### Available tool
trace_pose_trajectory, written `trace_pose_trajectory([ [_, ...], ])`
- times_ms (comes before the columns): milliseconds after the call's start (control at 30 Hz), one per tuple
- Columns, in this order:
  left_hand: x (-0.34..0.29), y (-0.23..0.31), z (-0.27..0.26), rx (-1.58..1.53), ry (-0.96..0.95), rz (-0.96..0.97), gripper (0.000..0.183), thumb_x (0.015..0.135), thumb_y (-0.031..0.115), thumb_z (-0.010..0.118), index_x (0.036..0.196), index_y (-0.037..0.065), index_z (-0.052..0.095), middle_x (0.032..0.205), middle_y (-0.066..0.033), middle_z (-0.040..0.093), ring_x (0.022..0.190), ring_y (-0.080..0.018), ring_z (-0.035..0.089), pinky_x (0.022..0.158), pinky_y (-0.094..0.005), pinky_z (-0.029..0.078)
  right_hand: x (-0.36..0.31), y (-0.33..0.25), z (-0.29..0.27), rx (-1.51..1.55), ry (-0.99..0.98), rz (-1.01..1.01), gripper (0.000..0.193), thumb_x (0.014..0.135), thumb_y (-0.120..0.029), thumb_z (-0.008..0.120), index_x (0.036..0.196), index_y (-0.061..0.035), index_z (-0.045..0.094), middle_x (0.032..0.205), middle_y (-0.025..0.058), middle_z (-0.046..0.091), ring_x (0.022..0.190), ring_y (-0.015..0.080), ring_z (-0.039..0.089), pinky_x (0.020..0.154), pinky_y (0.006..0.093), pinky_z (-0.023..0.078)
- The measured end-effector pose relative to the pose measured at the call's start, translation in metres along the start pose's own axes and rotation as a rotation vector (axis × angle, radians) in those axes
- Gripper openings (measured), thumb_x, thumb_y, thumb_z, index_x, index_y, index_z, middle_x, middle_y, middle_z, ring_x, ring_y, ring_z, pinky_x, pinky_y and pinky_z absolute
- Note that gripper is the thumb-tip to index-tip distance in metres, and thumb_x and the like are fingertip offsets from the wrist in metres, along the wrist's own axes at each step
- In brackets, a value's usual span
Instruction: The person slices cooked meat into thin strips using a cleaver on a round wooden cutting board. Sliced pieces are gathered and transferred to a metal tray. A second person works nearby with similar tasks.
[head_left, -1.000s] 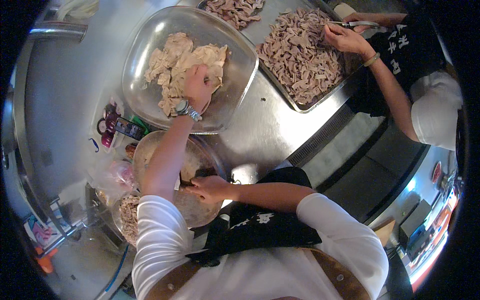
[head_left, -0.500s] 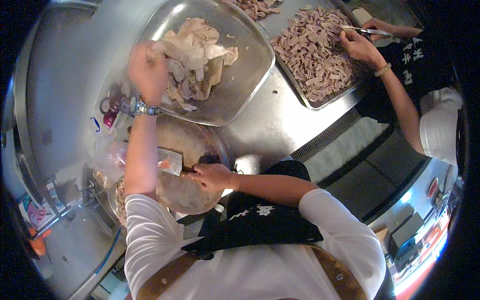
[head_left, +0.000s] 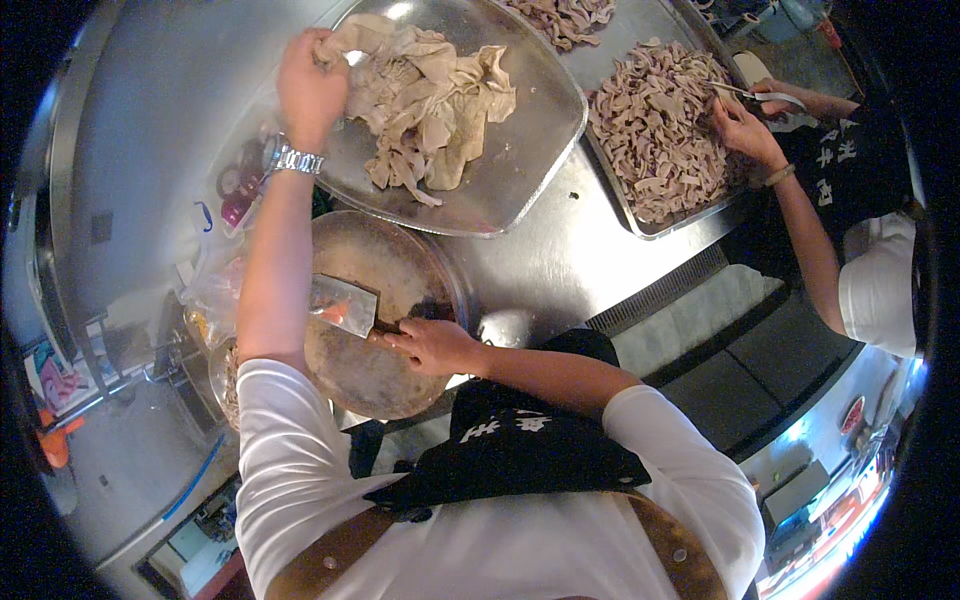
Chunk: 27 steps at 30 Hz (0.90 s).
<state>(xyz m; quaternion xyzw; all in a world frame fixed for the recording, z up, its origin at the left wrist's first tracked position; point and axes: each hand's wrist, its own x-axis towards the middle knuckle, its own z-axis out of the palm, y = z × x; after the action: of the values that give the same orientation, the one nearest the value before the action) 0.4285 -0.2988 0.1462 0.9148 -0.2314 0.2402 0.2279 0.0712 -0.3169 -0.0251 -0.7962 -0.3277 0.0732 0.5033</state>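
Observation:
My left hand [head_left: 312, 88], a watch on its wrist, is closed on the edge of a pale, floppy, tripe-like piece of meat [head_left: 362, 36]. That piece stretches toward a heap of similar limp meat [head_left: 440, 95] in the large metal tray [head_left: 535, 165]. Closer to me is a round chopping board [head_left: 365, 375]. Over it, my right hand [head_left: 442, 347] grips the handle of a cleaver [head_left: 347, 306], its broad blade lying toward the left. Part of the board is hidden behind my left forearm.
On the right, a co-worker's hands [head_left: 745, 135] work with scissors [head_left: 765, 97] over a tray of sliced meat [head_left: 655, 140]. Red onions [head_left: 236, 208] and a clear plastic bag [head_left: 215, 290] lie left of the board. A slotted grate [head_left: 660, 290] runs along the counter's edge.
My left hand has gone farther away and pulled the edge of the meat up toward the tray's far left rim. My right hand still holds the cleaver over the board.

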Motion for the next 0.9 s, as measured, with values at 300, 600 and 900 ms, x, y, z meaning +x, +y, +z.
trace_pose_trajectory([
  [300, -0.145, 0.050, 0.109, 0.002, -0.790, 0.090, 0.048, 0.080, 0.022, 0.067, 0.124, 0.008, 0.058, 0.117, -0.0219, 0.061, 0.108, -0.0404, 0.058, 0.093, -0.0487, 0.048, -0.001, -0.002, 0.002, -0.026, 0.043, 0.008, 0.067, 0.080, -0.025, 0.066, 0.143, -0.0175, 0.046, 0.110, 0.0154, 0.055, 0.098, 0.0314, 0.062, 0.074, 0.0428, 0.058],
  [600, -0.167, 0.041, 0.143, 0.332, -0.730, -0.003, 0.059, 0.084, 0.008, 0.055, 0.142, 0.008, 0.044, 0.121, -0.0231, 0.061, 0.103, -0.0378, 0.064, 0.089, -0.0479, 0.052, 0.000, -0.004, -0.001, -0.028, 0.077, -0.006, 0.056, 0.081, -0.021, 0.066, 0.135, -0.0099, 0.054, 0.106, 0.0124, 0.053, 0.098, 0.0263, 0.061, 0.072, 0.0396, 0.057],
  [900, -0.110, 0.002, 0.107, 0.027, -0.672, -0.119, 0.027, 0.085, 0.020, 0.067, 0.110, 0.009, 0.070, 0.105, -0.0170, 0.070, 0.094, -0.0344, 0.067, 0.084, -0.0434, 0.053, -0.001, -0.002, 0.000, 0.022, 0.025, 0.017, 0.068, 0.080, -0.026, 0.067, 0.144, -0.0172, 0.045, 0.110, 0.0163, 0.055, 0.102, 0.0320, 0.060, 0.072, 0.0455, 0.058],
])
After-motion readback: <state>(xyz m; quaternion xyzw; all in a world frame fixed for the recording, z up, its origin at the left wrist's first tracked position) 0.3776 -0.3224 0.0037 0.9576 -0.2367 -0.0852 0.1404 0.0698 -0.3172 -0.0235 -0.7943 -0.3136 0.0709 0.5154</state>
